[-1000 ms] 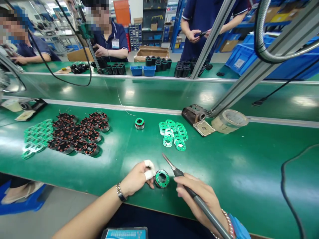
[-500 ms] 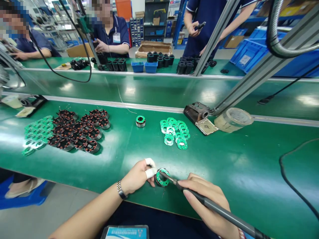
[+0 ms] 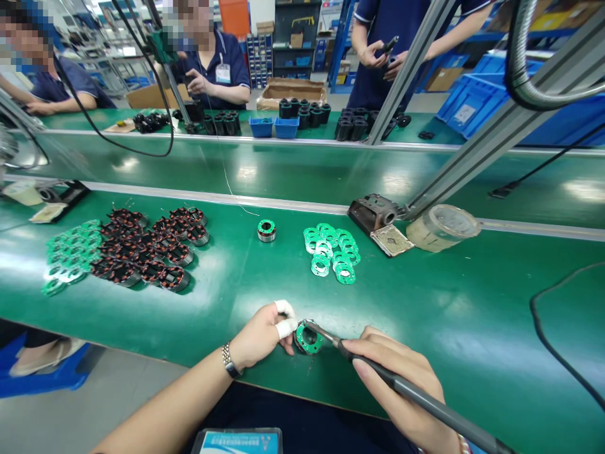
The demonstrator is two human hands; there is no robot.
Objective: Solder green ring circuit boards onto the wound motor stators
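My left hand (image 3: 266,331), with white covers on two fingertips, pinches the left edge of a motor stator (image 3: 312,346) topped by a green ring-shaped circuit board. My right hand (image 3: 394,378) grips a soldering iron (image 3: 416,392) like a pen. Its metal tip touches or hovers just over the upper left of the board; which one I cannot tell. Farther back stands another stator with a green board (image 3: 266,230). Loose green ring boards (image 3: 332,249) lie to its right. On the left, many copper-wound stators (image 3: 151,246) sit beside a stack of green boards (image 3: 73,249).
A soldering iron stand (image 3: 375,211) with a sponge tray (image 3: 391,239) and a cloudy plastic tub (image 3: 443,228) are at the right back. A metal post (image 3: 449,170) slants up behind them. A black cable (image 3: 543,321) hangs at the right. Co-workers sit or stand across the bench.
My right hand and the soldering iron have shifted slightly right, and the tip sits higher on the board. My left hand and the stator stay put. Co-workers' hands across the bench have moved.
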